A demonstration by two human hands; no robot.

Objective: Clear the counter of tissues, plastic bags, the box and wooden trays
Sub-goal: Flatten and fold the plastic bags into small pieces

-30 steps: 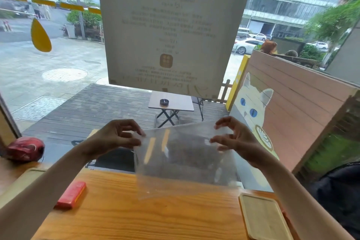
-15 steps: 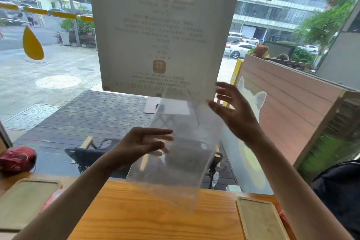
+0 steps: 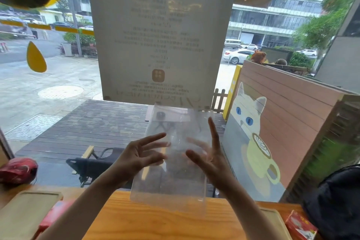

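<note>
1. Above the tabletop (image 3: 155, 220), in front of the window, a clear plastic bag (image 3: 173, 161) hangs upright between the two hands, its lower edge just over the wood.
2. The left hand (image 3: 136, 159) has its fingers spread and nearly straight against the bag's left side; the right hand (image 3: 209, 159) is likewise spread, forefinger pointing up, at the bag's right side. Neither is clamped on the film; how the bag is supported I cannot tell, since the film blurs the fingertips behind it.
3. Step in hand, by my judgement: flattening or folding the bag before disposal.
4. Remaining items: a wooden tray (image 3: 25, 214) at the left with a red packet (image 3: 56, 216) just beside it, a second wooden tray (image 3: 274, 226) at the right, and a red box (image 3: 300, 228) near that one.
5. The next move calls for a firm pinch on the slippery film, then collapsing it without brushing the trays.
</note>
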